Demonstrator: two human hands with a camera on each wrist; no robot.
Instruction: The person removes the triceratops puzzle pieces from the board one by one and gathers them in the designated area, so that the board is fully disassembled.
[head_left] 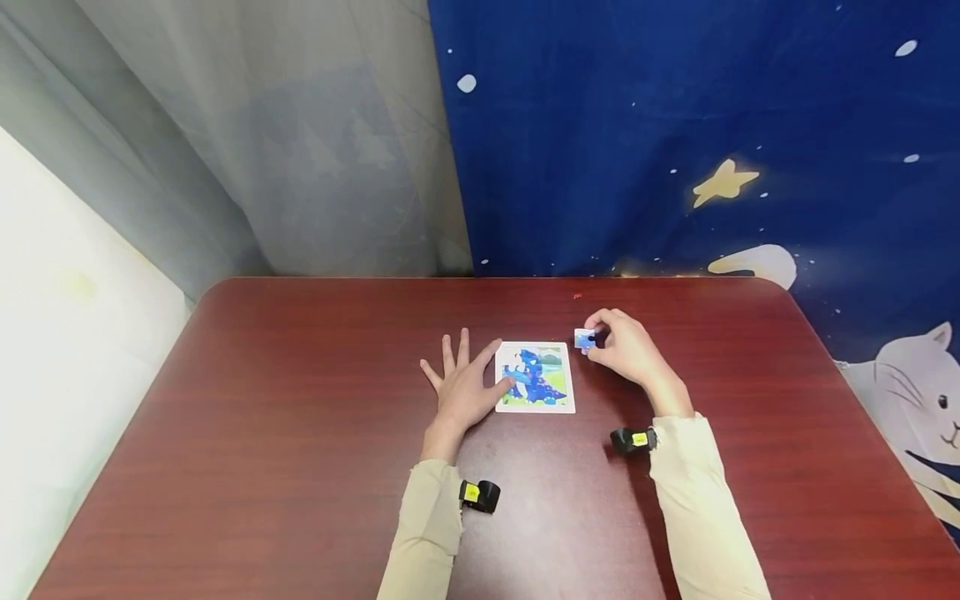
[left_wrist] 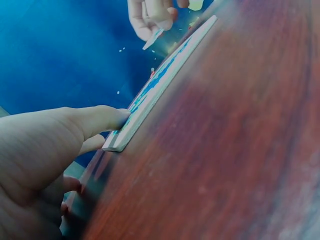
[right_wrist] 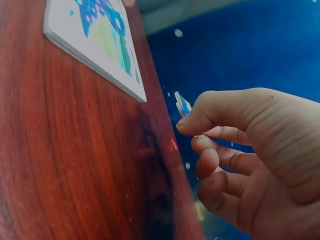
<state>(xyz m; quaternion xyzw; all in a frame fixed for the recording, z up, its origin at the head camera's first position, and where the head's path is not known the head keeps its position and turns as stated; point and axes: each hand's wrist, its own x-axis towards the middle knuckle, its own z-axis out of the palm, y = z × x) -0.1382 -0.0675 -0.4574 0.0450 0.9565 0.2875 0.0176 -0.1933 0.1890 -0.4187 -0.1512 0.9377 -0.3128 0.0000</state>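
A square jigsaw puzzle (head_left: pixel 558 408) with a white frame and a blue dinosaur picture lies on the table. My left hand (head_left: pixel 467 392) rests at its left side, fingers spread. The thumb lies over the frame onto the picture, and the index finger touches the upper left corner. Right of the puzzle, my right hand (head_left: pixel 632 348) pinches a small blue and white puzzle piece (head_left: pixel 582 338) between thumb and fingers. In the right wrist view that puzzle piece (right_wrist: pixel 183 104) is held above the table, apart from the frame, partly covered by the thumb.
The dark red wooden table (head_left: pixel 300 433) spreads around both hands. A small red mark (head_left: pixel 577 296) is near its far edge. Behind the table hang a grey curtain (head_left: pixel 322 150) and a blue curtain (head_left: pixel 600 125) with stars. Each wrist carries a black camera band (head_left: pixel 480 495).
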